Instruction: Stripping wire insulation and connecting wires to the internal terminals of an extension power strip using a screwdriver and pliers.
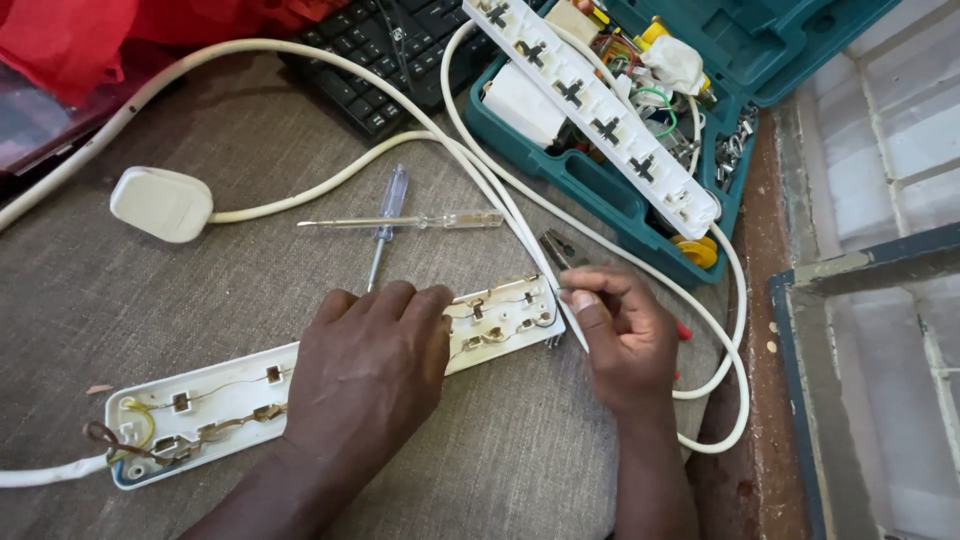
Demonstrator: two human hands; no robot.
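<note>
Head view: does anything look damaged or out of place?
Yes. The power strip base lies opened, contacts and wiring bare, under the left hand. Its socket cover rests askew across the teal toolbox.

Soft, even daylight, faint shadows (slight stretch at edges), mostly sharp

the surface under everything is a grey-brown woven fabric (520, 470), like a cushion or upholstered seat, with a rough weave and soft folds. at its right edge there is a strip of dark reddish-brown wood (765, 330), worn and with small pale spots. further right the floor or wall is made of pale grey-white tiles (890, 120) with visible joints. a dark blue-green painted frame (880, 262) with chipped edges crosses these tiles. in the top left corner lies a red cloth (70, 40). the light is soft and even, like daylight, without strong shadows.
</note>
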